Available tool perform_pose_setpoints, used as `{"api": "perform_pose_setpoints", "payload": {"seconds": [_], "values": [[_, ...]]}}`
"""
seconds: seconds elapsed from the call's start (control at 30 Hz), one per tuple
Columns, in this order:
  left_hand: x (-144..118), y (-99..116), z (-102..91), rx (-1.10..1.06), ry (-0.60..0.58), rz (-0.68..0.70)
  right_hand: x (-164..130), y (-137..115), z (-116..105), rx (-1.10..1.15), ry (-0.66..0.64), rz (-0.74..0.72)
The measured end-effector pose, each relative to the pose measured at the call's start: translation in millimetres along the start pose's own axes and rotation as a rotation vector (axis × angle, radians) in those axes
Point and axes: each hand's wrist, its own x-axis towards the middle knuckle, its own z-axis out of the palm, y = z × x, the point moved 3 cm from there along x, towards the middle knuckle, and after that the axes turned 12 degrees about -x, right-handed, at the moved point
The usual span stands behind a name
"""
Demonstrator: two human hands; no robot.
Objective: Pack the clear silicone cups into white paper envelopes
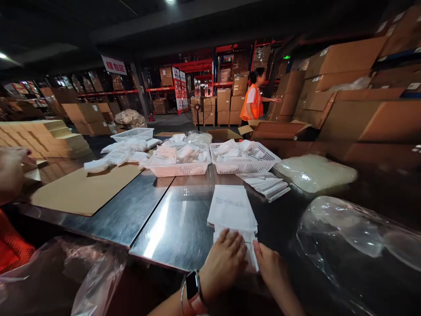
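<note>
My left hand (pixel 222 262), with a watch on its wrist, lies flat on a white packet (pixel 250 245) at the near edge of the steel table (pixel 177 228). My right hand (pixel 270 263) rests beside it, fingers on the same packet's right edge. Just beyond the hands lies a small stack of white flat bags (pixel 232 207). Whether either hand grips the packet or only presses on it cannot be told.
Two white baskets (pixel 180 169) (pixel 244 165) of white packets stand mid-table, a third (pixel 133 134) farther back. A fan of white sheets (pixel 266 184), clear plastic bags (pixel 348 237), a cardboard sheet (pixel 82 191). Another person's hand (pixel 13 171) at left. A person in an orange vest (pixel 253 103) by stacked boxes.
</note>
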Motion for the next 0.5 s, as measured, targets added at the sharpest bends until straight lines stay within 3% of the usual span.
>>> {"api": "perform_pose_setpoints", "payload": {"seconds": [0.17,0.23,0.27,0.33,0.4,0.47,0.5], "values": [[3,-13,15.5,-0.105,-0.201,-0.010,-12,10,-7,-0.139,0.014,0.089],[1,-13,16.3,-0.143,-0.228,-0.014,-19,11,-11,-0.248,0.191,0.112],[0,-12,16.3,-0.172,-0.237,-0.026,-21,10,-13,-0.293,0.344,0.102],[-2,-9,16.0,-0.241,-0.246,-0.064,-25,4,-13,-0.317,0.699,-0.022],[-2,-7,14.7,-0.316,-0.236,-0.087,-25,-3,-2,-0.268,0.946,-0.293],[-4,-8,12.6,-0.396,-0.216,-0.092,-19,-10,18,-0.202,1.021,-0.540],[-5,-10,11.6,-0.441,-0.207,-0.101,-15,-12,30,-0.175,1.025,-0.591]]}}
